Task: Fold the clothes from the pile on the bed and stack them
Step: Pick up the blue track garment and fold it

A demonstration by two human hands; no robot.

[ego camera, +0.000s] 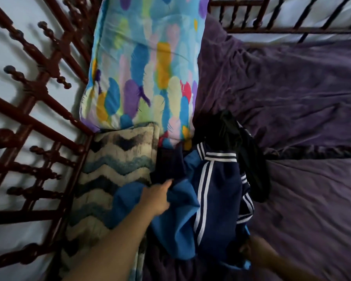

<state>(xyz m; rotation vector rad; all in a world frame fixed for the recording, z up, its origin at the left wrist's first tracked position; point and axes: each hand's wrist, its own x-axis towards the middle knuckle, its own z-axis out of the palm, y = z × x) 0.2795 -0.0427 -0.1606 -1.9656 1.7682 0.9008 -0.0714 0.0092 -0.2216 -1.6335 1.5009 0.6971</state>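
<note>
The pile of clothes lies in the lower centre of the frame, on the wrinkled purple bed sheet [292, 94]. The pile comprises three visible items:

- A navy-blue track garment with white stripes [219, 191], at the centre of the pile.
- A medium-blue fabric garment [178, 224], at the left side, partly under the navy item.
- A black garment [231, 132], at the upper right of the pile, draped down its right edge.

The left hand [157, 197] enters from the lower left. Its thumb and fingers close on a bunched fold of the medium-blue fabric garment.

The right hand [252, 248] sits at the lower right, in shadow and blurred. It touches the lower edge of the navy-blue track garment. The state of its fingers cannot be determined.

A pillow with a multicoloured feather print [146, 63] lies above the pile, upper centre. A folded blanket with a blue, black and cream zigzag pattern [114, 165] lies to the left of the pile. A dark red wooden bed frame with turned spindles [39, 86] fills the left side of the frame.
</note>
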